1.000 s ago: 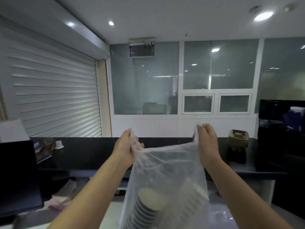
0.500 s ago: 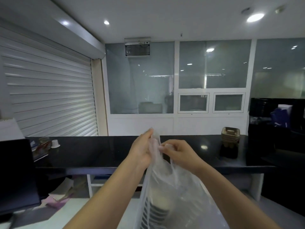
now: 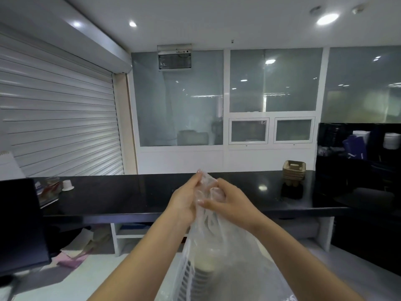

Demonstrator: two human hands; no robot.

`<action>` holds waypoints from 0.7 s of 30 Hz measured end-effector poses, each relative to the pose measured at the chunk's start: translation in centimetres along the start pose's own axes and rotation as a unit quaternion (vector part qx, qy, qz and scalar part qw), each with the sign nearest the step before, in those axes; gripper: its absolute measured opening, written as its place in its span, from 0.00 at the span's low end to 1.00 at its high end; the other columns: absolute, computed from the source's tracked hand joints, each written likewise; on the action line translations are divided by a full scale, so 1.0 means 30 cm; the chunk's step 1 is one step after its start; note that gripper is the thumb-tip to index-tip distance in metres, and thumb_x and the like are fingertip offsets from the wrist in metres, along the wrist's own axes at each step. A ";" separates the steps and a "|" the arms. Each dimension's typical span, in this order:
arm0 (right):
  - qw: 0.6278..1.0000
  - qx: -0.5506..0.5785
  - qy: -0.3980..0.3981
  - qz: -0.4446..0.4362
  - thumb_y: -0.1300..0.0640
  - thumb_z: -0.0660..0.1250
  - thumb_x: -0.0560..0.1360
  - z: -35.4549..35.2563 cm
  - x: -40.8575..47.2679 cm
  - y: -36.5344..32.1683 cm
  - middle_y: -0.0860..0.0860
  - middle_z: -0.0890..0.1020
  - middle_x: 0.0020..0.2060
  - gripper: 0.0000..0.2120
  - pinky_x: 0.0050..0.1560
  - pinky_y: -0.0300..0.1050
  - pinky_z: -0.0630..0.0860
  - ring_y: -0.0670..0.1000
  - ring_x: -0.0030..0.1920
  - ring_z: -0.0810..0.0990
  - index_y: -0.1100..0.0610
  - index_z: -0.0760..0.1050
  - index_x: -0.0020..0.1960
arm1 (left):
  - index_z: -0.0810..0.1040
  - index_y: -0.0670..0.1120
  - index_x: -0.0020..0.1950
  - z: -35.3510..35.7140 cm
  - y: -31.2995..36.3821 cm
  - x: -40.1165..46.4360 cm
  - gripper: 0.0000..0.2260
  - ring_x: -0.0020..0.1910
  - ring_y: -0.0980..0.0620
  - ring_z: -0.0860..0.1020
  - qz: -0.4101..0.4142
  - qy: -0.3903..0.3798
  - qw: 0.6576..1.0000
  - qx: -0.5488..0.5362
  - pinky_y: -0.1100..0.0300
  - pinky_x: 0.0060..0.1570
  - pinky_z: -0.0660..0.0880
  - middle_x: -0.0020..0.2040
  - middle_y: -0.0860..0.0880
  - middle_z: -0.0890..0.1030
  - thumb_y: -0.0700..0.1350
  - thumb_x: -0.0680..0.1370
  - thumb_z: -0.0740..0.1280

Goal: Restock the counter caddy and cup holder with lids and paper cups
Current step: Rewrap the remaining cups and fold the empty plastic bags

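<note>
No readable text anywhere. Small mark on wall unit (image 3: 174, 56) too blurred to read. Blue packs (image 3: 355, 146) at right: print illegible.

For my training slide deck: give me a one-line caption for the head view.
Both hands, left and right, gather the neck of a clear plastic bag holding stacked paper cups before a black counter.
</note>
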State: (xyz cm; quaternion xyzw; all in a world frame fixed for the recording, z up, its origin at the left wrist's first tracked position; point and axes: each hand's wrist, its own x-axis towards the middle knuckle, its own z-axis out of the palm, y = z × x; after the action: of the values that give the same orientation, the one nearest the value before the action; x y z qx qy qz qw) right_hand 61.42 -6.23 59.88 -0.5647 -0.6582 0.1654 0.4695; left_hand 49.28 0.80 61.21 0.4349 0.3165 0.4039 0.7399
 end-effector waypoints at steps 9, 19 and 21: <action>0.990 0.131 0.044 0.022 0.59 0.63 0.80 -0.023 -0.029 0.019 0.52 0.82 0.36 0.10 0.42 0.38 0.78 0.47 0.38 0.80 0.57 0.79 0.41 | 0.77 0.46 0.61 -0.037 -0.068 -0.049 0.19 0.54 0.50 0.79 0.134 -0.220 0.932 0.254 0.53 0.56 0.75 0.55 0.46 0.80 0.55 0.75 0.70; 0.962 0.216 0.162 0.022 0.58 0.70 0.75 -0.051 -0.028 0.032 0.51 0.84 0.44 0.05 0.47 0.41 0.80 0.49 0.45 0.83 0.55 0.80 0.51 | 0.85 0.53 0.52 -0.061 -0.150 -0.028 0.19 0.46 0.45 0.82 0.194 -0.110 0.924 0.311 0.53 0.50 0.78 0.49 0.42 0.84 0.62 0.79 0.59; 0.964 0.147 0.219 -0.002 0.54 0.74 0.72 -0.081 -0.030 0.030 0.46 0.83 0.42 0.06 0.47 0.37 0.76 0.44 0.45 0.81 0.52 0.80 0.47 | 0.83 0.55 0.57 -0.057 -0.153 -0.030 0.18 0.53 0.49 0.82 0.178 -0.103 0.939 0.277 0.51 0.58 0.77 0.52 0.48 0.85 0.59 0.81 0.56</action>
State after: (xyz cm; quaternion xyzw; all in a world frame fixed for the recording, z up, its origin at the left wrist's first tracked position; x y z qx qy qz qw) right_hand 63.83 -7.53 60.04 -0.5101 -0.5087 0.1316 0.6809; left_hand 48.94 -0.67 56.48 0.7109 0.2555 0.3785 0.5348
